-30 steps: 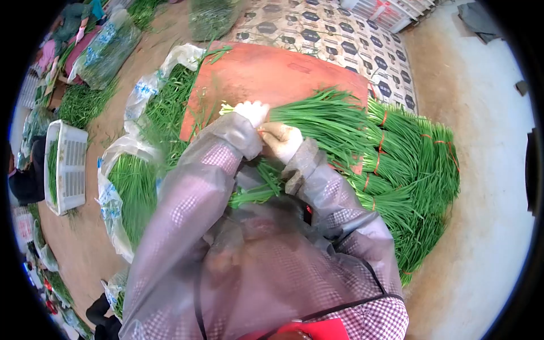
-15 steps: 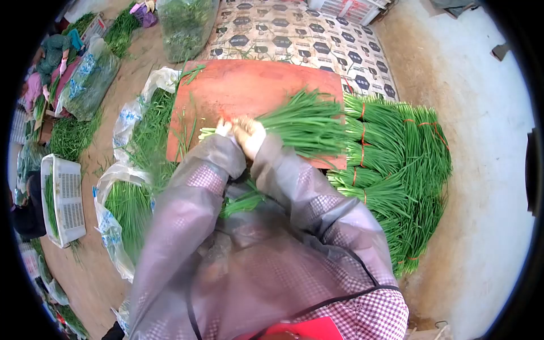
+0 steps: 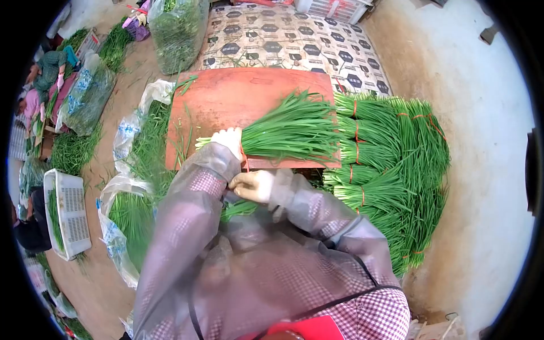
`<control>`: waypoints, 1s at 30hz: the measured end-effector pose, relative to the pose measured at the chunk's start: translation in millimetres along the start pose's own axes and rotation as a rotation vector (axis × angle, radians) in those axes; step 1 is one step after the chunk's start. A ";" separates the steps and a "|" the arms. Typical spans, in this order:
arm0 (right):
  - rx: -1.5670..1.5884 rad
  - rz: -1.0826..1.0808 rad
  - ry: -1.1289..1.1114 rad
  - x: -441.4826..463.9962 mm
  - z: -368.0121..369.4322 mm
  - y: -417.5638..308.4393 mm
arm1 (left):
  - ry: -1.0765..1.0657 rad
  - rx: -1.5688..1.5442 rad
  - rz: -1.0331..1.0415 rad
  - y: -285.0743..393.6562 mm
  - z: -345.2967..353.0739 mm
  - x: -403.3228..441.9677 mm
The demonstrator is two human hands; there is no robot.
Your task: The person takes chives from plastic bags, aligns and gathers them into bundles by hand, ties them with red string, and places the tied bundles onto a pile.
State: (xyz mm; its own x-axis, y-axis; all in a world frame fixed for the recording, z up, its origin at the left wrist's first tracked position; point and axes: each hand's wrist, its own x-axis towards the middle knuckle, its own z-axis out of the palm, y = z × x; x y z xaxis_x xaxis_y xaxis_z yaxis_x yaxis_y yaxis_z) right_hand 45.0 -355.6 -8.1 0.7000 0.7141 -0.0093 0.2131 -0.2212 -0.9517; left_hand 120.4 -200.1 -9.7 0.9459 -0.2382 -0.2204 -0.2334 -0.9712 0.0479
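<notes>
On the red board (image 3: 215, 93) lies a bunch of green chives (image 3: 294, 127), pale cut ends to the left and leaves to the right. My left hand (image 3: 228, 140) is closed round the bunch near its stem ends. A red tie (image 3: 243, 152) crosses the bunch just right of that hand and stretches down over the board's near edge. Below it, my right hand (image 3: 253, 186) is pinched on the tie's lower end. Some loose green leaves (image 3: 241, 209) show under my right wrist.
Tied chive bunches (image 3: 391, 170) are piled right of the board. To the left stand open plastic bags of loose chives (image 3: 131, 218) and a white basket (image 3: 72, 215). A full clear bag (image 3: 178, 37) stands behind. Another person (image 3: 50, 73) sits at far left, beside a wall of bags.
My right hand has come away from my left, down toward my body, drawing the red tie with it. My left hand stays at the stems. The view has shifted slightly.
</notes>
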 end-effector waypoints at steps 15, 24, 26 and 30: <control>-0.283 0.457 0.571 25.4 -105.5 39.6 | 0.025 -0.017 -0.011 2.9 -4.9 -5.6; 0.168 0.436 0.414 -22.1 -136.5 51.5 | 0.034 -0.023 0.007 2.9 -6.4 -4.8; 0.061 0.551 -0.142 -43.5 -148.9 -23.5 | 0.040 -0.038 -0.018 3.2 -4.0 -4.4; 0.084 0.626 0.418 -64.7 -182.8 -3.8 | 0.048 -0.028 -0.021 4.1 -5.4 -5.3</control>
State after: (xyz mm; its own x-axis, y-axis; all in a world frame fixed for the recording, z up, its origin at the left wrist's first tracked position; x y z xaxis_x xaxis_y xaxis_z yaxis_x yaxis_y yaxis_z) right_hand 123.5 -522.3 52.2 0.8768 0.1570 -0.4544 -0.3502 -0.4390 -0.8274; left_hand 115.6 -202.8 -3.1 0.9604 -0.2171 -0.1746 -0.2076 -0.9756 0.0715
